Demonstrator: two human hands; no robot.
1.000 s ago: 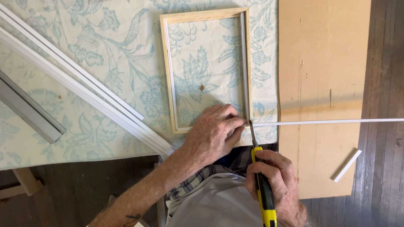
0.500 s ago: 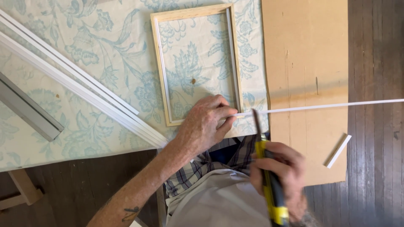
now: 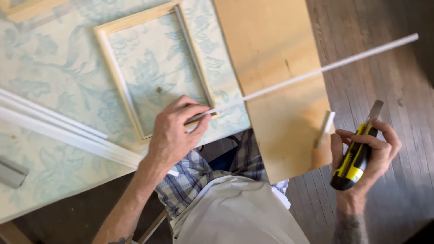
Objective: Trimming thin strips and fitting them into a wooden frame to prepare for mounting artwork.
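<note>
My left hand (image 3: pixel 174 131) presses down on the near end of a long thin white strip (image 3: pixel 316 72) at the bottom rail of a pale wooden frame (image 3: pixel 115 77). The strip runs up to the right, out over a plywood board (image 3: pixel 271 54) and the floor. My right hand (image 3: pixel 364 151) is off to the right over the floor, closed around a yellow and black utility knife (image 3: pixel 357 156) with its blade pointing up and away from the strip. The frame lies flat on a floral cloth (image 3: pixel 54 68).
Several long white mouldings (image 3: pixel 58 131) lie diagonally on the cloth at the left, with a grey bar (image 3: pixel 11 171) below them. A short white offcut (image 3: pixel 324 129) rests on the plywood near its lower right edge. Dark wooden floorboards (image 3: pixel 398 90) fill the right side.
My right hand has lifted the knife away from the strip and swung out to the right over the floor. My left hand stays on the strip at the frame's bottom rail.
</note>
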